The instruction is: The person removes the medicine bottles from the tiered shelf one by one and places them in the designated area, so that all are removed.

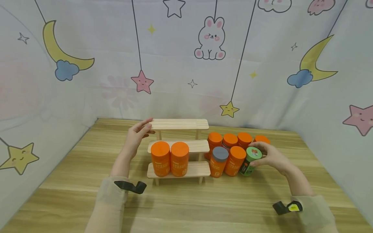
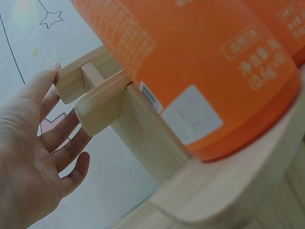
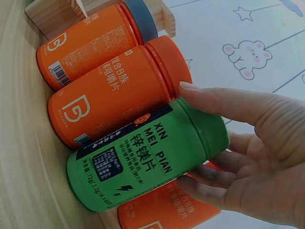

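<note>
My left hand [image 1: 137, 134] holds the left end of a three-tier wooden display rack [image 1: 180, 123] at its top board, thumb and fingers about the edge. Two orange bottles [image 1: 179, 160] with orange lids stand side by side on the rack's lowest board, at its left and middle. To the right of the rack, my right hand [image 1: 272, 157] grips a green bottle [image 3: 147, 157] around its lid, thumb on one side and fingers on the other. This bottle looks upright at the table, beside another orange bottle [image 3: 114, 93]. Part of its lid is hidden by the fingers.
A grey-lidded orange bottle [image 1: 218, 161] stands close by the rack's right end. Behind the front row are several more orange-lidded bottles [image 1: 244, 138]. All stand on a wood-grain table [image 1: 186, 207], with printed curtains [image 1: 175, 51] at the back and sides.
</note>
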The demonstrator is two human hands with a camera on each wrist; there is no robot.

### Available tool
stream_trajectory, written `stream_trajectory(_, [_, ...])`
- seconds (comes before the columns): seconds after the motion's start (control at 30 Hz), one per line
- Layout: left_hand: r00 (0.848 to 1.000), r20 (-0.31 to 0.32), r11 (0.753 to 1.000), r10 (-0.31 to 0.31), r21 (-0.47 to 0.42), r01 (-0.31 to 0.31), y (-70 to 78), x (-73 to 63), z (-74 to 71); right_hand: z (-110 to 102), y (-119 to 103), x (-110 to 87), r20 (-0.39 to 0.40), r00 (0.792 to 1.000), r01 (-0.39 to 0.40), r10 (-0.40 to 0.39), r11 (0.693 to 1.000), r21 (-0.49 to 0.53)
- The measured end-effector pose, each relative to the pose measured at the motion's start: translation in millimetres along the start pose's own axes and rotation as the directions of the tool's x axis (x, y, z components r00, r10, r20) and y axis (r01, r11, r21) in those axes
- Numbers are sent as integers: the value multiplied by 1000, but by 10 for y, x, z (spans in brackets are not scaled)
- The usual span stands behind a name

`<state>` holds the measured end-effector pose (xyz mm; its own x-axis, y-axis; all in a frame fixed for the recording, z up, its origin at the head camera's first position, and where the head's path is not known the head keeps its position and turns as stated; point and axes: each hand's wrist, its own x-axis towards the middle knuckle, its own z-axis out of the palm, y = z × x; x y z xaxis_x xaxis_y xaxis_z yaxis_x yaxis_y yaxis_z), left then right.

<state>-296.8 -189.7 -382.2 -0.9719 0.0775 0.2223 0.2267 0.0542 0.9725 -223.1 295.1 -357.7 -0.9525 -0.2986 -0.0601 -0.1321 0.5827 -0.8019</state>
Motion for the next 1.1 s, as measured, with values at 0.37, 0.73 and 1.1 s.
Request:
stream_trajectory(0.37, [1000, 9, 1000, 1, -8, -1, 13, 7, 2, -49, -190, -29, -121, 992, 14, -16, 1000, -16])
stream_trajectory(0.73, [1000, 3, 1000, 1, -1, -1, 6, -5, -4, -10, -508, 91, -202, 976, 89, -81, 995, 32])
stream_trajectory(1.1, [1000, 10, 1000, 4, -9, -4, -3, -4, -4, 277, -882, 250, -217, 966, 177, -139, 971, 164])
